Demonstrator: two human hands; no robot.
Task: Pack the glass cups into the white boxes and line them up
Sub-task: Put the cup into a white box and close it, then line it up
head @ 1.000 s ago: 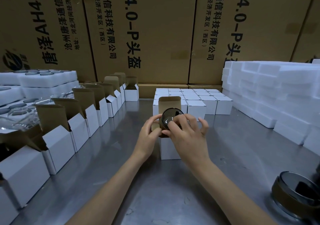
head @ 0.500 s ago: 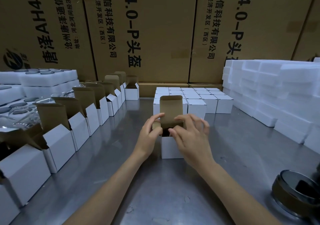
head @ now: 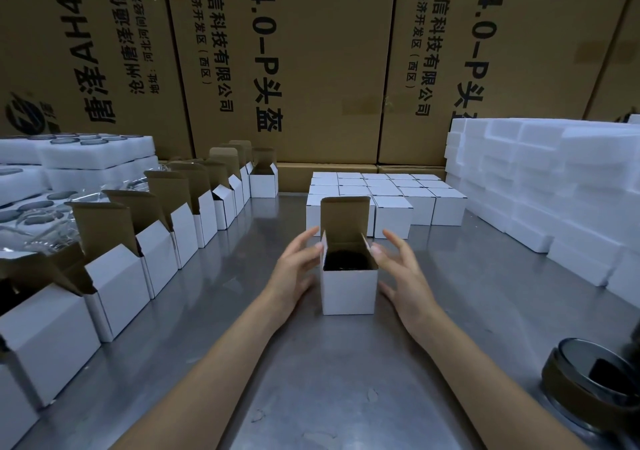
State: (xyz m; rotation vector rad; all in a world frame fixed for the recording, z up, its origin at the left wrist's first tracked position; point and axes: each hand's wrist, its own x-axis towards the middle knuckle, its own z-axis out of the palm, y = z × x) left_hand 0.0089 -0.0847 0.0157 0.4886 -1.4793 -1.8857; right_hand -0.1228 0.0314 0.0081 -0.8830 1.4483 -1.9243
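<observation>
Trouble could come at the side flaps: the glass cup (head: 347, 262) sits dark inside the open white box (head: 349, 290) at frame centre on the table (head: 346, 380), and the left hand (head: 297, 269) and right hand (head: 403, 276), fingers spread wide and gripping nothing, might crumple them or shove the box askew.

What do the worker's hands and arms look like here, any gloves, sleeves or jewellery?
Both are bare. The left hand and the right hand wear no gloves, and no rings show on the fingers that can be seen. No watch or bracelet shows at either wrist. The forearms are uncovered right down to the bottom edge of the head view, so no sleeve is visible. The nails look short and plain.
</observation>
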